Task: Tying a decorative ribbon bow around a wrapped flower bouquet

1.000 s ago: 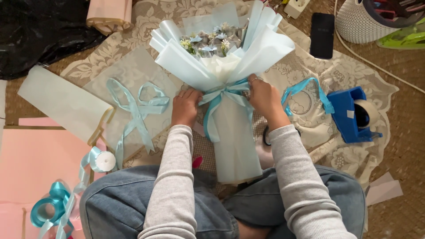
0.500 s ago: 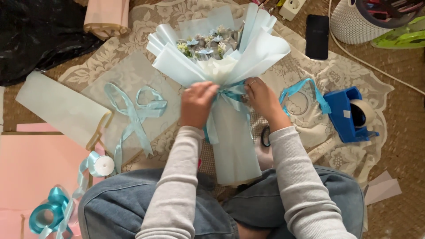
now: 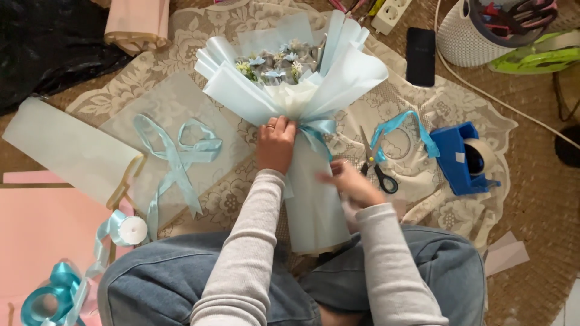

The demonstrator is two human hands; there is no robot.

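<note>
A bouquet (image 3: 302, 90) wrapped in pale blue paper lies on a lace cloth (image 3: 199, 36) in front of my knees, flowers pointing away from me. A light blue ribbon (image 3: 317, 130) is tied around its neck. My left hand (image 3: 277, 145) grips the wrap at the neck, just left of the ribbon. My right hand (image 3: 349, 181) is blurred, fingers loosely apart and holding nothing, hovering beside the stem wrap and close to black-handled scissors (image 3: 377, 166).
A blue tape dispenser (image 3: 462, 160) and a loose blue ribbon (image 3: 399, 124) lie to the right. A tied ribbon bow (image 3: 178, 154) rests on a paper sheet at left, with ribbon spools (image 3: 130, 229) near my knee. A black phone (image 3: 421, 55), power strip (image 3: 391, 15) and white basket (image 3: 471, 36) sit beyond.
My right hand has left the ribbon knot and dropped down and to the right, toward the scissors. My left hand has shifted onto the bouquet's neck and holds it.
</note>
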